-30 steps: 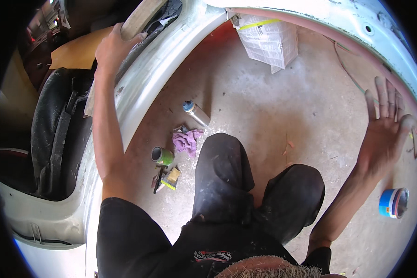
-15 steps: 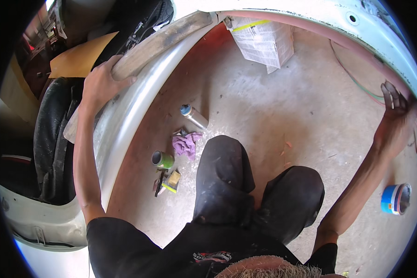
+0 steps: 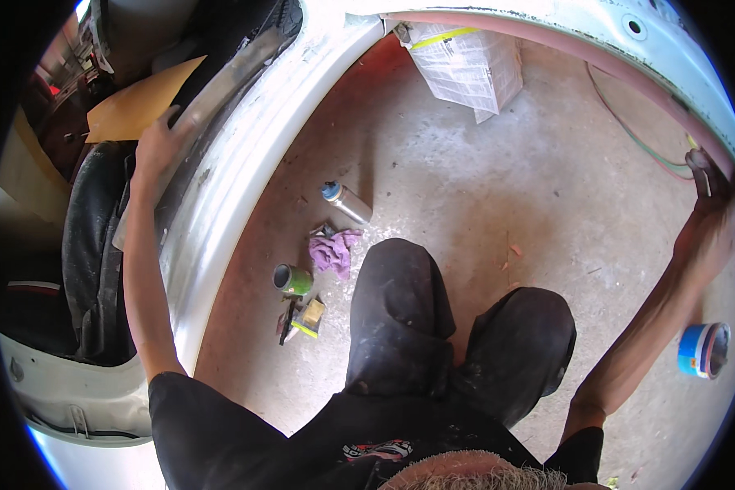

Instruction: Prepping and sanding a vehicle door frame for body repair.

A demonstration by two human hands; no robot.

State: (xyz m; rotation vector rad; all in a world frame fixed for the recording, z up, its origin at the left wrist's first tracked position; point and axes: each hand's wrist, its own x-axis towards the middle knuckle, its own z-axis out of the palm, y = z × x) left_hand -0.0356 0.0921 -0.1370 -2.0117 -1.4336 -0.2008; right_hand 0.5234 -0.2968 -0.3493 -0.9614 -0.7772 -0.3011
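My left hand (image 3: 159,151) grips a long, worn wooden board (image 3: 241,73), thumb on one side and fingers on the other. The board lies slanted along the inner side of a white curved car body rail (image 3: 249,131) and is slightly blurred. At the far right, my right hand (image 3: 705,192) reaches up to a white car panel (image 3: 580,33) with a pinkish lower edge. Its fingers are bent around that edge, and the thumb is hidden.
On the concrete floor are a metal bottle (image 3: 347,202), a purple cloth (image 3: 333,251), a green can (image 3: 292,279) and a blue tin (image 3: 702,351). A paper-covered block (image 3: 469,69) stands ahead. A thin hose (image 3: 625,131) lies at right. Yellow cardboard (image 3: 143,98) sits left.
My left hand has moved the board left, off the rail's top toward its inner side. My right hand stays at the panel edge. The whole view has shifted slightly.
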